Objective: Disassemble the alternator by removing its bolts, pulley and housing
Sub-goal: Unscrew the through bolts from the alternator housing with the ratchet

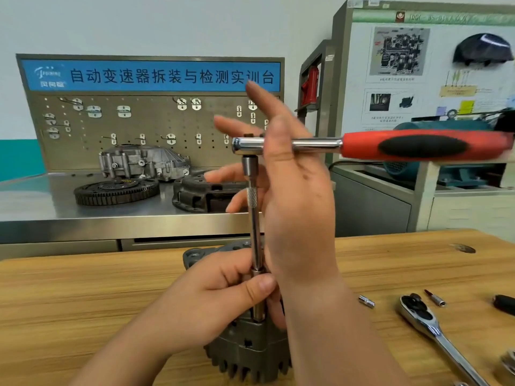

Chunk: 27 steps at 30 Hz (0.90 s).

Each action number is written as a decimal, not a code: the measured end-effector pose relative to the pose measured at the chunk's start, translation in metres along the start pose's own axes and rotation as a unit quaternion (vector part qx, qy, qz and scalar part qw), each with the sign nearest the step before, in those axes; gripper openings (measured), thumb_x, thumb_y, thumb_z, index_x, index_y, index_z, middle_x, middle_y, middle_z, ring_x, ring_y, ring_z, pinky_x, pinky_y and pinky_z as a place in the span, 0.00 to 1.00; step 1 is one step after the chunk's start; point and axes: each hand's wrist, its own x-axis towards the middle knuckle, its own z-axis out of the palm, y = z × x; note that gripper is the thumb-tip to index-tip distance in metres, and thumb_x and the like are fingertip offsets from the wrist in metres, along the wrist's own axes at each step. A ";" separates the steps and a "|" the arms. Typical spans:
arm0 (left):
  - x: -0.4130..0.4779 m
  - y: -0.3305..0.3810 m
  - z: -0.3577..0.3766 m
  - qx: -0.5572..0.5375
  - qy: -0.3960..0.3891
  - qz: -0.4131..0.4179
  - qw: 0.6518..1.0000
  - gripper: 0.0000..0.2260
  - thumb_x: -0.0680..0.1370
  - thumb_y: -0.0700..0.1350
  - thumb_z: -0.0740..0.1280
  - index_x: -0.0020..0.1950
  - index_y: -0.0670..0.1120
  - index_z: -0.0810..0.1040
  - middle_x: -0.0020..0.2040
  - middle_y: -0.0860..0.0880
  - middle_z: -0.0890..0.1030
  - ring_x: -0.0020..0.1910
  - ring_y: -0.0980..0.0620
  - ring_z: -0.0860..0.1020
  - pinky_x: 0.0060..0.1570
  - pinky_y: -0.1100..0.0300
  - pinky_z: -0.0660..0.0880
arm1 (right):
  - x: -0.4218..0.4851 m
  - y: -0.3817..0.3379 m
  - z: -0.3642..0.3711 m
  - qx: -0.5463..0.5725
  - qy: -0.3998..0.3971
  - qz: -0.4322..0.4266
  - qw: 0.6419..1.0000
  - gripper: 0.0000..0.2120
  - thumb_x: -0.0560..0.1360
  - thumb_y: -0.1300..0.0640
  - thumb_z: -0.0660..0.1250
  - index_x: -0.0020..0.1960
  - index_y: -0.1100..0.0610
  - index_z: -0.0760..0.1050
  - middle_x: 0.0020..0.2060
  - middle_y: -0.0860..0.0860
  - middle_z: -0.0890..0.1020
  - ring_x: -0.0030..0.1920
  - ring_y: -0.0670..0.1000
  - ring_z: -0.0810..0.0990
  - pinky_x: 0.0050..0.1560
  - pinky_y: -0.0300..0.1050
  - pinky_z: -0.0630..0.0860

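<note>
The grey alternator [245,346] stands on the wooden table [83,296], mostly hidden behind my hands. A ratchet with a red and black handle [423,144] sits atop a long chrome extension [255,218] that runs straight down onto the alternator. My left hand [206,299] grips the lower end of the extension, thumb across it. My right hand [292,190] is up by the ratchet head, fingers spread and straight, its palm against the ratchet's shaft.
A second chrome ratchet [429,327], a small socket [366,301] and a bit [435,298] lie on the table at the right. Behind, a steel bench [41,201] carries a flywheel [117,189], clutch cover [200,193] and gearbox housing [142,161]. A display board stands far right.
</note>
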 end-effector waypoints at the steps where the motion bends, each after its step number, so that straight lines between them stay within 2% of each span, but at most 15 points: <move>1: 0.000 0.000 0.000 0.004 -0.001 -0.001 1.000 0.14 0.75 0.52 0.64 0.53 0.44 0.79 0.46 0.42 0.85 0.45 0.54 0.83 0.46 0.66 0.75 | 0.000 -0.004 0.000 -0.060 -0.001 -0.054 0.997 0.16 0.81 0.57 0.57 0.67 0.54 0.72 0.54 0.50 0.82 0.43 0.51 0.82 0.36 0.40 0.76; 3: 0.000 0.003 0.002 -0.004 -0.006 -0.008 1.000 0.13 0.75 0.52 0.64 0.51 0.45 0.79 0.44 0.45 0.85 0.43 0.57 0.83 0.44 0.68 0.75 | 0.000 -0.006 -0.001 -0.163 -0.034 -0.107 0.980 0.15 0.81 0.62 0.59 0.66 0.56 0.73 0.53 0.39 0.77 0.51 0.46 0.80 0.50 0.37 0.76; 5: 0.000 0.002 0.002 -0.013 -0.003 -0.007 1.000 0.11 0.75 0.50 0.65 0.47 0.45 0.82 0.41 0.51 0.86 0.41 0.59 0.82 0.42 0.70 0.75 | -0.001 -0.004 0.001 -0.152 -0.040 -0.097 0.983 0.15 0.81 0.62 0.59 0.66 0.55 0.74 0.54 0.39 0.76 0.55 0.48 0.79 0.55 0.42 0.76; 7: -0.001 0.002 0.002 -0.031 0.007 -0.003 0.999 0.10 0.77 0.49 0.68 0.45 0.43 0.83 0.40 0.51 0.85 0.40 0.59 0.83 0.41 0.70 0.75 | -0.002 -0.002 0.004 -0.060 -0.032 -0.054 0.996 0.14 0.81 0.60 0.57 0.64 0.51 0.73 0.59 0.49 0.79 0.52 0.53 0.82 0.46 0.51 0.78; 9: -0.001 0.001 0.001 -0.025 0.006 0.004 1.000 0.14 0.76 0.54 0.69 0.48 0.43 0.81 0.42 0.50 0.85 0.42 0.57 0.82 0.43 0.68 0.76 | 0.000 -0.001 0.002 0.037 -0.023 0.010 0.999 0.15 0.80 0.53 0.54 0.64 0.47 0.72 0.63 0.53 0.78 0.42 0.53 0.83 0.31 0.44 0.77; 10: -0.002 0.002 0.001 -0.017 0.000 0.006 1.000 0.17 0.75 0.58 0.68 0.50 0.45 0.80 0.43 0.50 0.85 0.43 0.56 0.82 0.45 0.66 0.75 | 0.001 0.001 -0.001 0.078 -0.017 0.037 0.996 0.16 0.80 0.50 0.52 0.65 0.47 0.71 0.62 0.54 0.79 0.38 0.52 0.83 0.28 0.41 0.75; 13: -0.002 0.002 0.000 -0.025 -0.012 0.012 1.000 0.20 0.75 0.61 0.66 0.54 0.47 0.80 0.47 0.50 0.85 0.47 0.55 0.82 0.47 0.65 0.75 | 0.002 0.005 -0.008 0.160 -0.014 0.116 0.980 0.26 0.79 0.39 0.48 0.69 0.53 0.68 0.50 0.54 0.85 0.30 0.51 0.82 0.25 0.37 0.74; 16: -0.001 0.003 0.000 -0.040 -0.004 0.001 0.999 0.19 0.76 0.60 0.66 0.53 0.45 0.80 0.46 0.49 0.85 0.47 0.56 0.82 0.47 0.67 0.76 | 0.001 0.009 -0.008 0.149 -0.012 0.155 0.977 0.32 0.75 0.36 0.48 0.69 0.55 0.68 0.44 0.55 0.86 0.29 0.50 0.82 0.25 0.37 0.73; 18: -0.001 0.003 0.000 -0.043 -0.007 -0.004 0.999 0.15 0.77 0.56 0.66 0.51 0.45 0.80 0.44 0.49 0.85 0.44 0.56 0.83 0.45 0.67 0.76 | 0.001 0.009 -0.005 0.112 -0.004 0.114 0.987 0.25 0.79 0.39 0.50 0.68 0.52 0.70 0.48 0.55 0.85 0.32 0.50 0.82 0.26 0.37 0.74; 20: 0.000 0.002 0.000 -0.024 -0.001 -0.006 1.000 0.12 0.76 0.52 0.64 0.52 0.46 0.80 0.45 0.46 0.85 0.44 0.56 0.83 0.45 0.68 0.76 | 0.000 0.007 -0.003 0.035 0.011 0.025 0.999 0.18 0.81 0.48 0.54 0.67 0.50 0.72 0.54 0.53 0.84 0.38 0.50 0.83 0.30 0.38 0.77; 21: -0.001 0.002 0.001 -0.010 0.002 -0.003 1.000 0.12 0.76 0.52 0.63 0.53 0.46 0.80 0.46 0.45 0.85 0.45 0.56 0.83 0.46 0.68 0.75 | 0.001 0.004 -0.003 -0.017 0.012 -0.032 0.999 0.16 0.81 0.52 0.57 0.67 0.51 0.73 0.55 0.51 0.83 0.43 0.50 0.83 0.35 0.40 0.78; 23: -0.002 -0.002 0.000 0.006 0.015 0.006 1.000 0.12 0.77 0.50 0.63 0.52 0.45 0.80 0.44 0.48 0.85 0.45 0.58 0.82 0.48 0.66 0.76 | 0.000 0.000 -0.001 -0.119 -0.012 -0.110 0.987 0.14 0.80 0.58 0.61 0.64 0.56 0.76 0.57 0.44 0.78 0.56 0.51 0.80 0.53 0.44 0.77; 25: -0.003 -0.006 -0.001 0.002 0.056 -0.022 0.998 0.12 0.77 0.51 0.67 0.48 0.44 0.83 0.43 0.52 0.85 0.47 0.57 0.82 0.53 0.57 0.78 | -0.001 0.000 0.000 -0.154 -0.028 -0.110 0.981 0.13 0.79 0.62 0.63 0.62 0.58 0.78 0.56 0.37 0.74 0.62 0.50 0.76 0.61 0.42 0.73; 27: -0.002 -0.003 0.000 0.009 0.034 -0.020 0.999 0.11 0.76 0.52 0.68 0.47 0.44 0.82 0.41 0.52 0.85 0.45 0.57 0.83 0.47 0.63 0.78 | 0.000 0.001 0.002 -0.158 -0.038 -0.088 0.983 0.13 0.81 0.60 0.60 0.63 0.55 0.77 0.55 0.34 0.74 0.59 0.49 0.78 0.57 0.44 0.76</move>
